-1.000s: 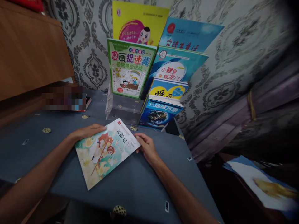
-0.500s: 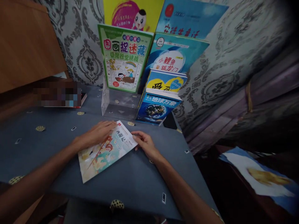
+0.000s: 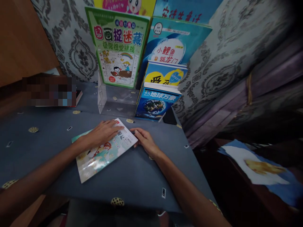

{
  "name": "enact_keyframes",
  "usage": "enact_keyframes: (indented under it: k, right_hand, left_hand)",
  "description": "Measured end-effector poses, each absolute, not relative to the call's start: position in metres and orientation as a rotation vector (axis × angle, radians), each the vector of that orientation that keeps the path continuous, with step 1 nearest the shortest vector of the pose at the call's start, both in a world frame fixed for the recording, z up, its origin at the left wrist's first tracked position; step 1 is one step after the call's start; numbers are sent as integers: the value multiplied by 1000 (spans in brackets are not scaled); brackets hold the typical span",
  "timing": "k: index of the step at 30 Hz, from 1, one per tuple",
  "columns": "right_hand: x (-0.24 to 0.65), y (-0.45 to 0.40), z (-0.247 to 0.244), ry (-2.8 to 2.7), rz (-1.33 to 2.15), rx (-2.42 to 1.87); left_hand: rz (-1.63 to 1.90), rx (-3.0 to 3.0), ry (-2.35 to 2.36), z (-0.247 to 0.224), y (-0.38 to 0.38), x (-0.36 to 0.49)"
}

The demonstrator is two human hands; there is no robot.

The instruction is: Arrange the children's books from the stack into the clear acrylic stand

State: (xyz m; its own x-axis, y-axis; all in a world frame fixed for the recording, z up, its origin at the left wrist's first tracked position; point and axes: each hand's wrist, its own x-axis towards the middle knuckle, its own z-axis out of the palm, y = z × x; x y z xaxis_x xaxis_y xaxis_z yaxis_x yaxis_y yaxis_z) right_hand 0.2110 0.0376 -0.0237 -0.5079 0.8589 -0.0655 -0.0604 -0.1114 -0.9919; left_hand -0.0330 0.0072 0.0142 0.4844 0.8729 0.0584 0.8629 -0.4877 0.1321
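Note:
A picture book (image 3: 100,162) with a pale, illustrated cover and Chinese title lies slanted on the dark blue tablecloth. My left hand (image 3: 104,131) rests flat across its upper part, fingers stretched out, covering some of the title and picture. At the upper right corner of the book, my right hand (image 3: 146,142) closes on the edge, thumb near the corner and some fingers partly hidden below it. Just beyond stands a clear display rack (image 3: 115,109) with books in tiers, including a green book (image 3: 118,50) and a blue globe book (image 3: 153,105).
Behind the rack's right foot lies a dark phone-like slab (image 3: 169,117). A blurred-out book stack (image 3: 53,94) sits at the left by a wooden panel (image 3: 21,41). Patterned wallpaper and a curtain (image 3: 236,94) border the table (image 3: 151,186). A blue-and-white cloth (image 3: 260,167) lies at lower right.
My left hand has slid right and lies further over the cover, hiding more of the title. A teal strip now shows at the book's left edge. The view has shifted slightly.

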Motion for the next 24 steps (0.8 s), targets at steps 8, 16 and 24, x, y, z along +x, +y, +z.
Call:
enact_keyframes:
  k: [8,16,24]
  right_hand:
    - [211,40,-26,-1442,1715,-939]
    - [211,38,-23,-1521,1628,-1004]
    - [226,37,-9,-1889,889,-1184]
  left_hand:
    - [315,2666,1340,7,-11,-14]
    - [356,2672,1304,11,-20,-3]
    - [359,2708,1301,0,-22,-3]
